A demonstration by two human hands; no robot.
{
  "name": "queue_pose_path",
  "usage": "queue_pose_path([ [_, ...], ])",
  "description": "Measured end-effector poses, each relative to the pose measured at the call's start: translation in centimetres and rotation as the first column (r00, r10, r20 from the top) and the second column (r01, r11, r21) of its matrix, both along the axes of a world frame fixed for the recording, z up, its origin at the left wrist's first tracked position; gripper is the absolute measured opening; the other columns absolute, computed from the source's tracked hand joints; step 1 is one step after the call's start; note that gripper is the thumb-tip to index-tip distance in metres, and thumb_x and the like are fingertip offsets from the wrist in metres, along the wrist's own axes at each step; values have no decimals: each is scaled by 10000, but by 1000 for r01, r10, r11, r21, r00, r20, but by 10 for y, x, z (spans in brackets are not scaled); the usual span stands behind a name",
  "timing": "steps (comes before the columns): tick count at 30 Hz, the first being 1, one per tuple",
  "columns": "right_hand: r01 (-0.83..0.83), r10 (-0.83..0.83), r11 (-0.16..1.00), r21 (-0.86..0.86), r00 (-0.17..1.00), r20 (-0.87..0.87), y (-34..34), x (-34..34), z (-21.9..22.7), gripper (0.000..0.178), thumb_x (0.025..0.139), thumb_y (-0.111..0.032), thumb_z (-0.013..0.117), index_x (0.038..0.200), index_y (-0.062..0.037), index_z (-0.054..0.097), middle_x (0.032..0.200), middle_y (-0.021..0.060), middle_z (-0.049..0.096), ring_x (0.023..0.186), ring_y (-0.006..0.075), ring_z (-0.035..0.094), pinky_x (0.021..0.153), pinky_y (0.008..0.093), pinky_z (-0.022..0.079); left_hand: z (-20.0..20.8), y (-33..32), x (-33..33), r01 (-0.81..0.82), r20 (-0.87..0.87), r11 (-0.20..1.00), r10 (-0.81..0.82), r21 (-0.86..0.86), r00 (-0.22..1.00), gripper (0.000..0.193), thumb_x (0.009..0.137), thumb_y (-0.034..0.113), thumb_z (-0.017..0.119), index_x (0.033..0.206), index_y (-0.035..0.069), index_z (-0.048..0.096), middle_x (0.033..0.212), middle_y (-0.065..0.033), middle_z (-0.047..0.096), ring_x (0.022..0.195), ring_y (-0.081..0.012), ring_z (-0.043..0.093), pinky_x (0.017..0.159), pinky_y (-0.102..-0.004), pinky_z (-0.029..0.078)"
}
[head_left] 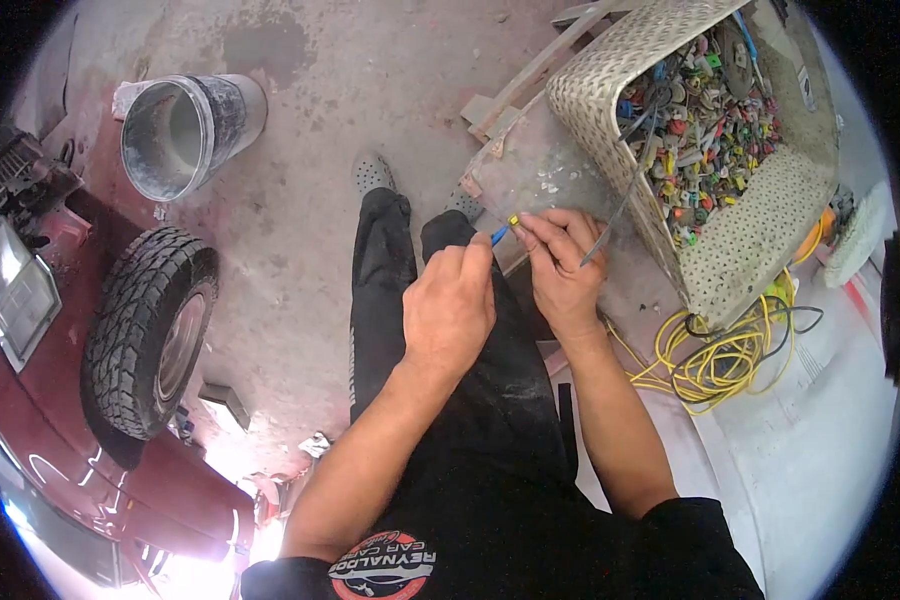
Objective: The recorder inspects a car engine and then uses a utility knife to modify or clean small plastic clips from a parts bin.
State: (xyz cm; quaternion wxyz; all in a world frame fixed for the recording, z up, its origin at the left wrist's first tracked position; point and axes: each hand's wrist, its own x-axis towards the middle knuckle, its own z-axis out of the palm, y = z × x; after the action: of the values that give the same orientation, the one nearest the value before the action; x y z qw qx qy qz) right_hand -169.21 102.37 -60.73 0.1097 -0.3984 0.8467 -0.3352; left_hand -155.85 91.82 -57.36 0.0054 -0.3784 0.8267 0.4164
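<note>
While right fingers [558, 236] pinch a yellow piece [514, 221], a logo [383, 570] shows — lettered.

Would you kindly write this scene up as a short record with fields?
Left hand: holding a slim blue item
Right hand: pinching a small yellow piece
Gap between blue and yellow: too small to judge
Beyond right hand: perforated pale basket holding many small multicoloured pieces
Floor, left: bucket
Far left: dark red vehicle, treaded tyre
</note>
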Motion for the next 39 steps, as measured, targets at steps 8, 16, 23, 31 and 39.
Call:
queue_pose_path([
  [8, 10, -10, 1000, 10, 999, 36, -1, 1, 0, 237, 807, -108, 863, 1038, -132, 816, 911, 4, 693, 866, 217, 640, 842, 379, 411, -7, 1, 0, 53, -37, 997, -54, -49, 998, 308, 940, 34, 684, 1247, 40, 659, 893, -139, 635, 839, -353, 679, 696, -463, 556],
  [16, -28, 28, 999, 42, 1000, 1, -1, -3, 1, 228, 817, -102, 846, 1040, -131, 809, 934, 15, 699, 887, 227, 646, 847, 392, 413, -17, 5, 1, 74, -35, 992, -78, -99, 996, 360, 902, 12, 689, 1260, 27, 662, 897, -122, 631, 845, -333, 677, 699, -447, 558],
  [23, -55, 57, 996, 73, 998, -26, -3, -4, 5, 216, 838, -73, 819, 1044, -125, 782, 995, 30, 710, 914, 237, 660, 866, 404, 417, -21, 4, 2, 98, -28, 991, -100, -87, 995, 349, 905, 15, 685, 1253, 17, 659, 904, -118, 637, 841, -330, 674, 706, -445, 561],
  [31, -11, 15, 998, 57, 998, -62, -2, 1, -1, 237, 825, -66, 844, 1049, -112, 782, 996, 27, 714, 902, 227, 666, 858, 392, 439, -25, 5, 1, 43, -110, 997, -50, -64, 993, 359, 891, 19, 689, 1248, 12, 654, 899, -120, 629, 848, -322, 669, 701, -432, 563],
  [39, -13, 16, 999, 32, 994, -106, -1, 1, -3, 251, 818, -52, 854, 1054, -98, 784, 973, 43, 713, 889, 221, 676, 853, 386, 447, -12, 3, -9, 121, -33, 978, -129, -168, 991, 386, 836, 62, 695, 1217, 11, 660, 874, -73, 590, 805, -246, 644, 657, -367, 577],
])
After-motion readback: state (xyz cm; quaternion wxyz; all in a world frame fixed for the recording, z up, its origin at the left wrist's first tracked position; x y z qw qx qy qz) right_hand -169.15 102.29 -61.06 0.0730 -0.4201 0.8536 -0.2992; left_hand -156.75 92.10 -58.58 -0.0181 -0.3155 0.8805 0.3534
